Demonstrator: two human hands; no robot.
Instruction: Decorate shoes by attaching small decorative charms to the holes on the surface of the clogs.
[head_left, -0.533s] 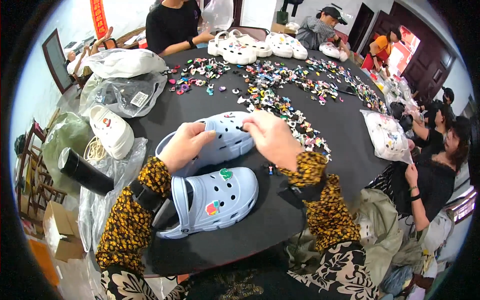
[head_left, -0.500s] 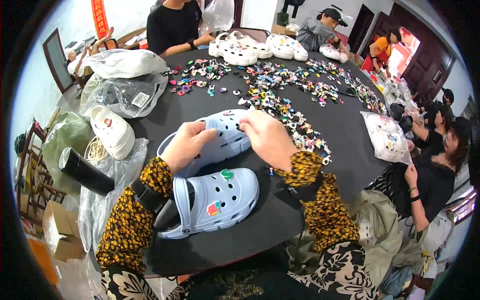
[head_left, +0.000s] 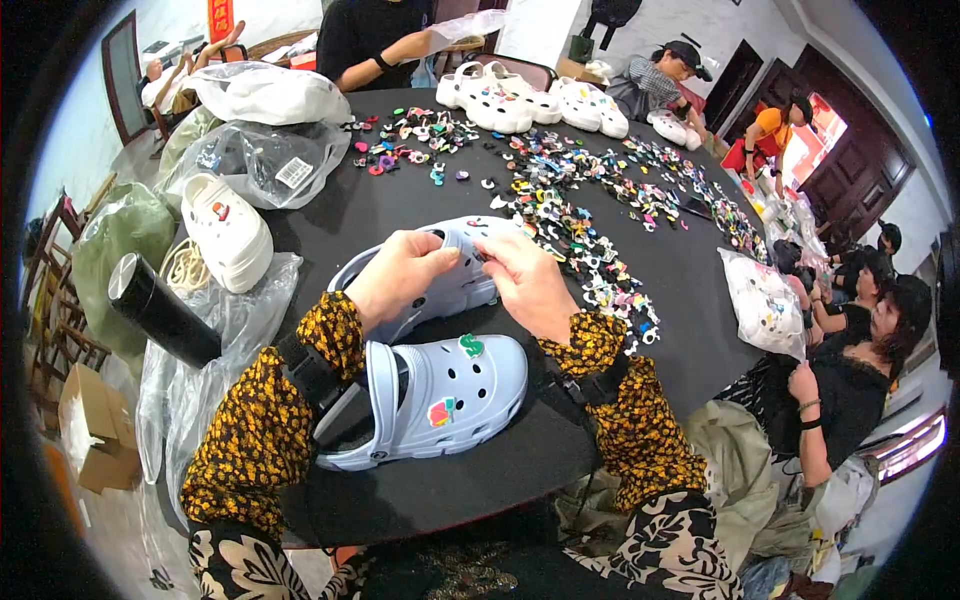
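Observation:
Two light blue clogs lie side by side in front of me on the black table. On the far clog [head_left: 450,292], my left hand [head_left: 402,274] is closed, its thumb on the upper near the strap. My right hand [head_left: 528,284] pinches at the holes over its toe; whatever is between the fingertips is hidden. The near clog [head_left: 500,380] rests untouched below my hands, its toe pointing right. It carries a green charm [head_left: 471,347] near the toe and a multicoloured charm [head_left: 441,412] on its side.
Loose shoe charms [head_left: 590,250] spread across the table [head_left: 690,330] beyond my right hand. At the left are a white clog [head_left: 228,240], a black cylinder [head_left: 165,312] and plastic bags [head_left: 245,165]. More white clogs [head_left: 500,105] stand at the back. Several people sit or stand around.
My hands have come closer together over the far clog, the left shifting right. The view has tilted slightly. Across the table, a person's hand with a clear bag has moved.

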